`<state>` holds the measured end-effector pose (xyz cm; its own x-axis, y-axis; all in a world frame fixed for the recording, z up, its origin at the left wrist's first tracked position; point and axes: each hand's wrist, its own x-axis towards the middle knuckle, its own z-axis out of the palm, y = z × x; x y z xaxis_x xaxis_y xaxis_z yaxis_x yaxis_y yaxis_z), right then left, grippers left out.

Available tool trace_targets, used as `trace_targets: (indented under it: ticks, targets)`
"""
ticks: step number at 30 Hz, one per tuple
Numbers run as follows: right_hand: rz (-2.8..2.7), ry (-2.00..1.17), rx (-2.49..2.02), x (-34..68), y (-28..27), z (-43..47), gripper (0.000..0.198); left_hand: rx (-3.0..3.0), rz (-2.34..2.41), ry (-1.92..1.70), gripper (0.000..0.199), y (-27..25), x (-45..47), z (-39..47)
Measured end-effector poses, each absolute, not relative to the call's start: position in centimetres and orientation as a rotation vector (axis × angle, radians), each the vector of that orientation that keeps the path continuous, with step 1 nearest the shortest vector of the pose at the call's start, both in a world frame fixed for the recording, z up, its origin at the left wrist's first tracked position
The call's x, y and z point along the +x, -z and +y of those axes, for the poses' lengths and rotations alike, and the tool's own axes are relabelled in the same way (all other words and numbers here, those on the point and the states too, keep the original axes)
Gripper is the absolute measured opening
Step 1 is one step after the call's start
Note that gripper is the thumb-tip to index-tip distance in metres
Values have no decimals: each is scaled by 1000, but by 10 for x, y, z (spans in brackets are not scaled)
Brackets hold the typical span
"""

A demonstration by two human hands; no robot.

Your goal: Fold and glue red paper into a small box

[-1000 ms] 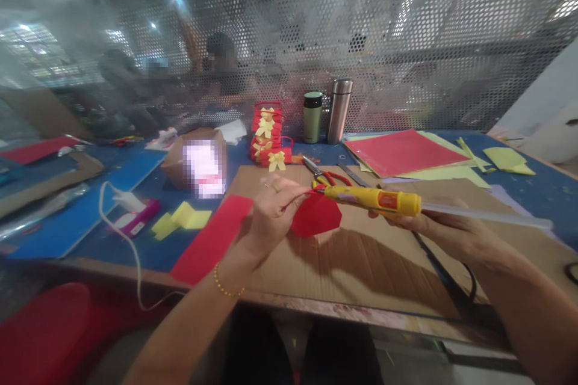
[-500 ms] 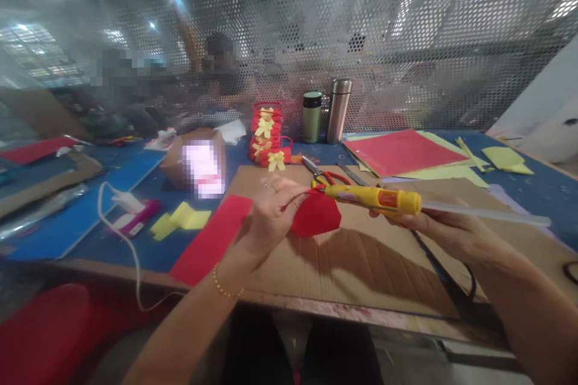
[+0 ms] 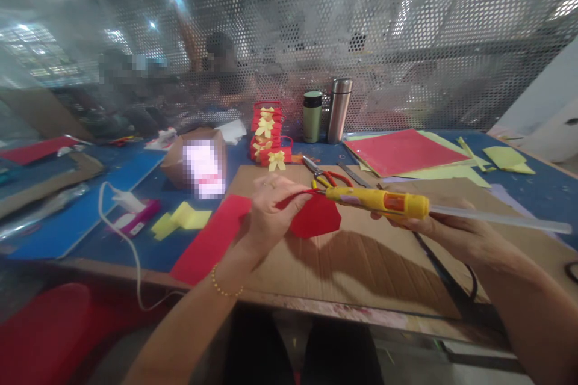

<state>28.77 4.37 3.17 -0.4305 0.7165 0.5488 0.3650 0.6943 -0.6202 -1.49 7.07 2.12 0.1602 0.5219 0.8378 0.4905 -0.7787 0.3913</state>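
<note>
Between the thumb and fingers of my left hand [image 3: 275,207] is the upper edge of a red paper piece [image 3: 318,216] with cut corners. My right hand [image 3: 451,231] is wrapped round a yellow hot glue gun [image 3: 377,200], and a long clear glue stick [image 3: 501,218] juts from its back end. The gun's nozzle points left and is at the paper's top edge; whether it touches is too small to tell. Both hands are above a cardboard sheet [image 3: 356,277]. Orange-handled scissors [image 3: 336,178] lie just behind the gun.
Small red paper baskets with yellow bows [image 3: 266,132] stand at the back beside a green flask [image 3: 312,117] and a steel flask [image 3: 339,111]. Red sheets [image 3: 406,151] lie back right. A cardboard box [image 3: 171,159], yellow scraps [image 3: 180,219] and a power strip [image 3: 138,216] are left.
My right hand has moved the glue gun slightly to the right along the paper's top edge. My left hand keeps its pinch on the red paper, nearly still.
</note>
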Motion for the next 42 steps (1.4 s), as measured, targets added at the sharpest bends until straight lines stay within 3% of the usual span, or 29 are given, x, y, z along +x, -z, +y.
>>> trace_targets:
  ticks: [7,12,20,27,36,42]
  targets:
    - [-1650,-789,-1077,298,-26,42,48,2105,1015,-1721,9,-26,-16,69]
    - [-1414,-813,-1140,297,-36,43,60,2002,990,-1692,9,-29,-17,68]
    - [-1388,-743,-1114,295,-49,42,63,1630,979,-1615,12,-25,-16,72]
    - [-1338,-692,-1152,323,-39,27,51,1405,916,-1552,18,-23,-16,78]
    - [-1580,-230,-1484,392,-42,7,48,1535,960,-1761,11,-28,-18,82]
    - [-1924,138,-1752,419,4,12,30,1480,1033,-1916,17,-25,-23,87]
